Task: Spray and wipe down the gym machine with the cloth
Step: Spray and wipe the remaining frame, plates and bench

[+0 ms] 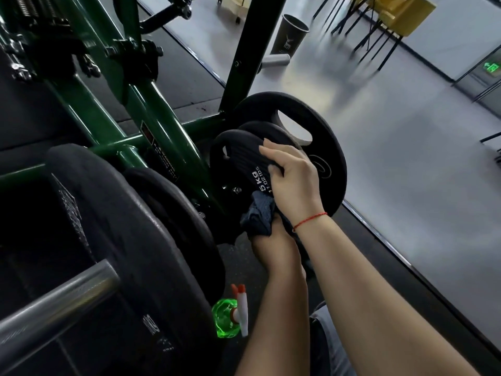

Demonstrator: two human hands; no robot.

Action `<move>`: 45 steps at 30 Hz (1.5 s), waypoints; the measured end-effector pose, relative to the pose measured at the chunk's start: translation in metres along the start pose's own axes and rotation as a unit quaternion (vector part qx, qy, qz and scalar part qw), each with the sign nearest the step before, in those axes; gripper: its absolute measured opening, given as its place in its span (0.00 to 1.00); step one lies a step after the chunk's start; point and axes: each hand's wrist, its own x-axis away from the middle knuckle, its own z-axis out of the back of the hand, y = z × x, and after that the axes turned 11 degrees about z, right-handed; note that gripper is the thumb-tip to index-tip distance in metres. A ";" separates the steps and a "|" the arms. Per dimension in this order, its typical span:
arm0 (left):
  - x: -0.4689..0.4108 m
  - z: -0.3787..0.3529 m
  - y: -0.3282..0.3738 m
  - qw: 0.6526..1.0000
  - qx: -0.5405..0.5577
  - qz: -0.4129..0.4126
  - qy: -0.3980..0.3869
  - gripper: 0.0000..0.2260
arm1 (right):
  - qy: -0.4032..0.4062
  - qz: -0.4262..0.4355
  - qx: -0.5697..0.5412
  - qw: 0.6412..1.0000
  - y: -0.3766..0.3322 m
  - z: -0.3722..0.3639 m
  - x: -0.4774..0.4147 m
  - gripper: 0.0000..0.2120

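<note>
Grips the 5 kg plate (238, 161) by its rim with the right hand (292, 175) to steady it, wiping below with the cloth (259, 217) seemingly bunched in the left hand (273, 248).

The dark blue-grey cloth (257, 217) is sitting bunched in the left hand (273, 251), touching the lower part of the small black 5 kg plate (238, 164). That plate is hanging on the dark green gym machine (151, 115), with the right hand (294, 175) gripping its rim. The green spray bottle (230, 316), with its white, red-tipped trigger, is sitting on the dark floor (241, 256) below the hands.
</note>
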 end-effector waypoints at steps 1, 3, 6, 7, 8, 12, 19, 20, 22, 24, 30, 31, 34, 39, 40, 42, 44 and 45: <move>-0.002 0.000 0.003 1.000 -0.014 -0.018 -0.005 0.16 | 0.015 0.004 -0.003 1.000 0.002 0.002 0.005 0.21; 0.000 0.000 0.009 0.996 -0.068 -0.062 -0.010 0.14 | 0.035 0.007 -0.014 0.999 0.008 0.004 0.015 0.20; 0.007 0.001 0.017 0.989 -0.103 -0.108 -0.018 0.09 | 0.052 -0.008 -0.041 0.998 0.010 0.006 0.025 0.16; 0.010 0.001 0.018 0.988 -0.104 -0.113 -0.022 0.10 | 0.059 -0.016 -0.053 0.997 0.010 0.007 0.025 0.16; 0.012 0.002 0.020 0.988 -0.098 -0.119 -0.027 0.10 | 0.063 -0.024 -0.063 0.996 0.008 0.008 0.024 0.16; 0.014 0.003 0.025 0.984 -0.069 -0.150 -0.073 0.14 | 0.057 -0.054 -0.097 0.992 0.008 0.010 0.014 0.17; 0.014 0.004 0.045 0.968 -0.079 -0.219 -0.096 0.17 | -0.021 -0.123 -0.207 0.970 0.025 0.031 -0.023 0.14; 0.012 0.003 0.049 0.970 -0.080 -0.220 -0.070 0.17 | -0.034 -0.130 -0.213 0.968 0.027 0.033 -0.027 0.13; 0.010 0.003 0.055 0.965 -0.120 -0.234 0.009 0.18 | -0.053 -0.133 -0.219 0.965 0.029 0.033 -0.029 0.10; 0.013 0.003 0.055 0.948 -0.214 -0.229 0.052 0.21 | -0.062 -0.125 -0.213 0.967 0.027 0.031 -0.024 0.09; 0.008 0.002 0.051 0.929 -0.275 -0.243 0.045 0.28 | -0.035 -0.128 -0.217 0.967 0.028 0.033 -0.010 0.11; 0.005 0.002 0.051 0.933 -0.264 -0.243 0.035 0.28 | -0.036 -0.126 -0.206 0.970 0.028 0.035 -0.007 0.12; 0.003 0.005 0.050 0.932 -0.263 -0.251 0.008 0.26 | -0.050 -0.130 -0.196 0.971 0.029 0.041 0.002 0.12; 0.001 0.012 0.054 0.939 -0.248 -0.237 -0.029 0.21 | -0.031 -0.156 -0.207 0.965 0.033 0.046 0.020 0.13; 0.002 0.014 0.056 0.945 -0.226 -0.233 -0.049 0.21 | -0.028 -0.162 -0.209 0.964 0.033 0.046 0.023 0.13; 0.008 0.014 0.059 0.954 -0.167 -0.232 -0.087 0.22 | -0.021 -0.171 -0.213 0.962 0.033 0.047 0.029 0.13; 0.019 0.010 0.062 0.951 -0.130 -0.259 -0.110 0.21 | -0.019 -0.168 -0.194 0.966 0.034 0.050 0.032 0.14; 0.027 0.007 0.065 0.944 -0.134 -0.285 -0.100 0.20 | -0.024 -0.171 -0.179 0.969 0.033 0.052 0.032 0.14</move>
